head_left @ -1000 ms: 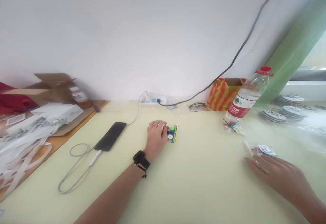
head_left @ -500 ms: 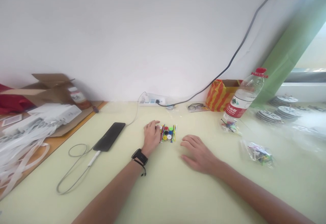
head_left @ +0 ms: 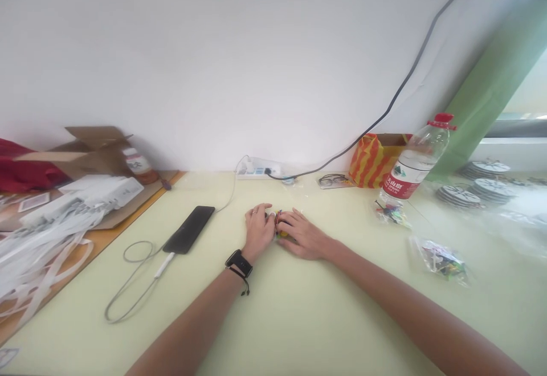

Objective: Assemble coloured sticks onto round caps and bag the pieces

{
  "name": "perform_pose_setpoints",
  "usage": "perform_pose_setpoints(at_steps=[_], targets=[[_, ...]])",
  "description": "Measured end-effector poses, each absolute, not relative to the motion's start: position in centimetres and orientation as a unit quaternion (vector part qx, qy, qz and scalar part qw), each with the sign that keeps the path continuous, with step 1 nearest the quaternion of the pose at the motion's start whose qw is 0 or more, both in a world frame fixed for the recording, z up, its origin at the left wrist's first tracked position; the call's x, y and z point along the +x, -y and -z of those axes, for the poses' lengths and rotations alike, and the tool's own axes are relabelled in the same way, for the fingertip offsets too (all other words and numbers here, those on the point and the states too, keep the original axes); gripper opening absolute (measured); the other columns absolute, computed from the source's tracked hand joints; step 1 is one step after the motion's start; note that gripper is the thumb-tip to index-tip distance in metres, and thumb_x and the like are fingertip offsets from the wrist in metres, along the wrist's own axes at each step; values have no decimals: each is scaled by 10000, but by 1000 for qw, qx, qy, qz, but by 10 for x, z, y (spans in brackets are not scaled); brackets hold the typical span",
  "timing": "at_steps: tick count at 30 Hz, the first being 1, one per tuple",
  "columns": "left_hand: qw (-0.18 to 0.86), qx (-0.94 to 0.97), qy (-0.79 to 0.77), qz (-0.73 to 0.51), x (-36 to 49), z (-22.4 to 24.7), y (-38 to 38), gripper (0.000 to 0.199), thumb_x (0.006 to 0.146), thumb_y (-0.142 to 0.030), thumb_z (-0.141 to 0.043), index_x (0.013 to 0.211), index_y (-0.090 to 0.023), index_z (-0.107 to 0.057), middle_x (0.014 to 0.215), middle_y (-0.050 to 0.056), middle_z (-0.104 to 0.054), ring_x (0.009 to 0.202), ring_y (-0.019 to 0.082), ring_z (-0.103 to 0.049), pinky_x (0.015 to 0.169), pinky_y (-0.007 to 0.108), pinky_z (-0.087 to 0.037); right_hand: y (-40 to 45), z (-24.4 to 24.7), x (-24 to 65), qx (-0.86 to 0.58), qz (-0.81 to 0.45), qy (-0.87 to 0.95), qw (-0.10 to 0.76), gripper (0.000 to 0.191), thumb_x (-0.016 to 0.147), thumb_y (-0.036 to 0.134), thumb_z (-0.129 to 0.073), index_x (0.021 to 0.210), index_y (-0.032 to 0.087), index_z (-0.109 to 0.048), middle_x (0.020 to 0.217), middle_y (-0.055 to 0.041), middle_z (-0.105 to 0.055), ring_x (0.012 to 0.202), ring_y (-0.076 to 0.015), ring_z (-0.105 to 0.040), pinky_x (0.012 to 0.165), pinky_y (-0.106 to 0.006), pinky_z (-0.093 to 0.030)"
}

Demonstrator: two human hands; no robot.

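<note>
Between both hands lies a small flat pack of colourful parts (head_left: 278,215), mostly covered by fingers; round pieces in several colours showed in it earlier. My left hand (head_left: 259,231), with a black watch (head_left: 239,263) at the wrist, is curled over the pack's left side. From the right, my right hand (head_left: 305,236) reaches over the other side, its fingers bent down on the pack and its thumb at the near edge. The exact contact of the fingertips is hidden. The pack rests on the pale green table (head_left: 299,313).
A phone (head_left: 189,229) on a cable lies left, before a power strip (head_left: 258,172). To the right are a water bottle (head_left: 414,162), a striped bag (head_left: 367,161), bagged small parts (head_left: 440,259) and stacked discs (head_left: 459,196). Far left are a carton (head_left: 92,151) and white straps (head_left: 47,262).
My right hand has moved left onto the pack and now covers most of it. My left hand stays at the pack's left side. The view has shifted slightly.
</note>
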State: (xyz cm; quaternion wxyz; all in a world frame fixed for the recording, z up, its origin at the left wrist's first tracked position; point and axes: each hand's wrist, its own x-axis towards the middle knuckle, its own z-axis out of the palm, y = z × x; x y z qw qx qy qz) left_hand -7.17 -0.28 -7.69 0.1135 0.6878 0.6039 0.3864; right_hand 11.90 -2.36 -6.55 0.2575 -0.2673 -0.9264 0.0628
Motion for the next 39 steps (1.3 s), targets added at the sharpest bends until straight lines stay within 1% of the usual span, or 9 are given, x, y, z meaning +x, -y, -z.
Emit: perform_pose_setpoints(at_steps=[6,11,16,19,22,26,29,33,39], targets=[[103,693,-606,-376,-71,77,4,234,901,-275,-617,1128,-220,-638,1256,88,-668,1274,309,-504,1116,494,-333,25,66,120,-279,-90,907,302,83,976,201,-526,1046,234,-555,1145,-102,-612,1160,-264,-519,1021,-459,-443],[83,705,-606,-360,-71,78,6,410,789,-348,-765,1158,-235,-627,1252,84,-666,1268,341,-505,1086,502,-367,37,63,133,-315,-117,889,310,46,957,191,-536,967,229,-511,1076,-88,-603,1084,-256,-528,970,-435,-462],[73,753,-563,-332,-68,78,10,406,815,-355,-741,1183,-235,-621,1288,81,-655,1276,319,-529,1124,497,-361,61,63,154,-343,-131,880,301,94,935,167,-524,996,229,-487,1086,-91,-598,1050,-259,-544,979,-459,-467],[68,780,-534,-319,-66,79,13,352,845,-320,-703,1179,-238,-629,1306,85,-648,1306,314,-521,1140,510,-359,72,65,164,-354,-112,878,301,212,928,209,-557,1133,238,-513,1205,-109,-598,1213,-290,-520,1119,-529,-382],[55,781,-526,-331,-63,76,15,321,860,-316,-699,1165,-235,-642,1331,99,-635,1357,343,-477,1146,555,-352,72,68,176,-402,-86,860,303,473,905,394,-651,1333,271,-493,1405,-120,-523,1424,-350,-364,1206,-602,-261],[29,763,-515,-391,-53,64,27,287,920,-308,-650,1195,-228,-634,1370,112,-617,1373,342,-450,1150,562,-369,64,68,198,-453,-147,829,293,689,906,568,-631,1495,318,-374,1506,-109,-452,1449,-329,-357,1168,-550,-378],[114,804,-440,-383,-41,55,44,273,968,-311,-597,1233,-248,-618,1350,85,-625,1303,264,-541,1136,472,-434,60,66,209,-449,-187,827,282,719,922,582,-613,1529,323,-329,1484,-108,-485,1402,-304,-431,1144,-513,-423],[211,868,-331,-304,-31,53,60,422,972,-303,-597,1388,-269,-538,1458,83,-560,1379,246,-494,1165,444,-427,62,65,208,-407,-171,852,282,766,893,569,-671,1530,299,-342,1480,-120,-498,1395,-313,-440,1159,-523,-405],[242,861,-331,-300,-31,60,54,327,922,-192,-621,1239,-265,-655,1415,84,-602,1350,261,-530,1158,465,-436,62,67,202,-381,-163,860,298,737,853,500,-745,1476,277,-419,1419,-128,-550,1358,-320,-472,1113,-534,-447]])
